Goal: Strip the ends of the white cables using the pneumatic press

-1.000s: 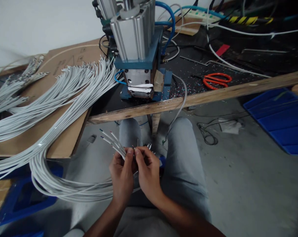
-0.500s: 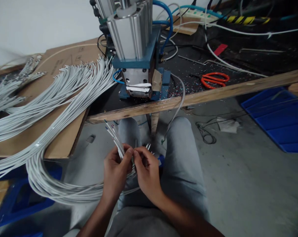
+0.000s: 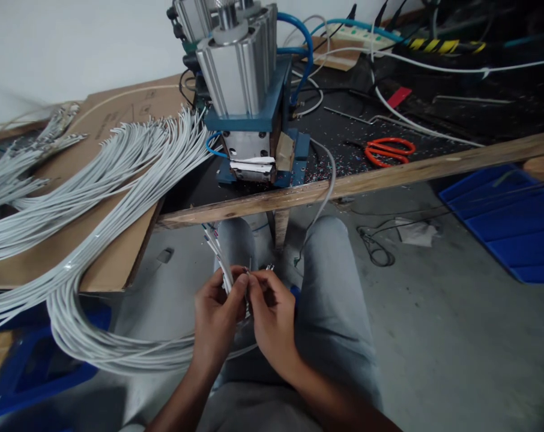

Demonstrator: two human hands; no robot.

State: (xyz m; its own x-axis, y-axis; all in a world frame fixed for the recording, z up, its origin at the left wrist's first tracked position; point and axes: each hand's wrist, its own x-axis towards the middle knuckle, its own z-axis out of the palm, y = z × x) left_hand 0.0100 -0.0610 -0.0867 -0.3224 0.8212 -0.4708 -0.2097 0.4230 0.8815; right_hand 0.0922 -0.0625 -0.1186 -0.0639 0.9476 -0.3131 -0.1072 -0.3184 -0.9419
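Above the lap (image 3: 339,318), the left hand (image 3: 218,315) clasps several white wires (image 3: 221,258), their ends fanned toward the far side, while the right hand (image 3: 272,315) meets it thumb beside thumb, seeming to pinch a thin wire tip (image 3: 247,270) too small to make out clearly. So fine a hold could slip, or the ends mix, if the left fingers loosened or the bundle (image 3: 119,354), drooping off the cardboard (image 3: 112,273) at left, tugged. Beyond, the press (image 3: 249,141) stands on the bench (image 3: 308,195), scissors (image 3: 389,151) to its right; raised ends might snag on the near wooden edge.
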